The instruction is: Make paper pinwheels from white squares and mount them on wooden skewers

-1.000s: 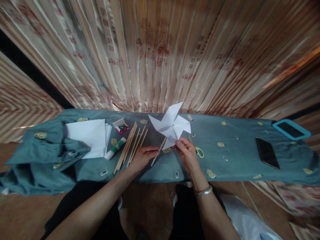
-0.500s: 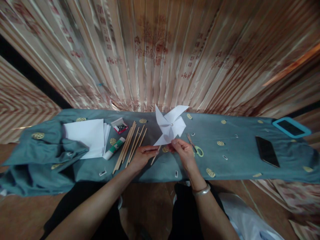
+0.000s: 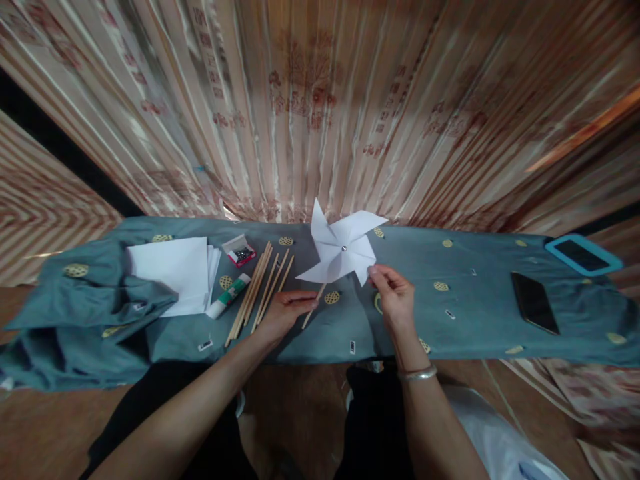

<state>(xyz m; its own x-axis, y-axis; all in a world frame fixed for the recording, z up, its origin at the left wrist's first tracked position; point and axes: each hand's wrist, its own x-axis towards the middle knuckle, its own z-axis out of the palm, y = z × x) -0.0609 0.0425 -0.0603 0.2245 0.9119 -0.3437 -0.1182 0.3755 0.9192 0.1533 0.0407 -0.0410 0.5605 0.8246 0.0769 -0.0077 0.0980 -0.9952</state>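
A white paper pinwheel (image 3: 330, 252) with a silver pin at its centre is held up over the table on a thin wooden stick (image 3: 309, 315). My left hand (image 3: 283, 313) is closed around that stick, just below the blades. At the lower right blade, my right hand (image 3: 394, 293) has its thumb and fingertips pinched together at the paper's edge. Green-handled scissors (image 3: 378, 303) lie mostly hidden behind the right hand.
Left of my hands lie several wooden sticks (image 3: 250, 293), a glue stick (image 3: 229, 297), a red box of pins (image 3: 240, 252) and stacked white paper (image 3: 170, 273). A black phone (image 3: 534, 303) and a blue-framed tablet (image 3: 583, 255) rest at the right. A patterned curtain (image 3: 320, 133) hangs behind the table.
The pinwheel's blades have turned about the pin. My right hand has moved to the right, from the lower blade to the right-hand one, covering the scissors. The left hand stays on the stick.
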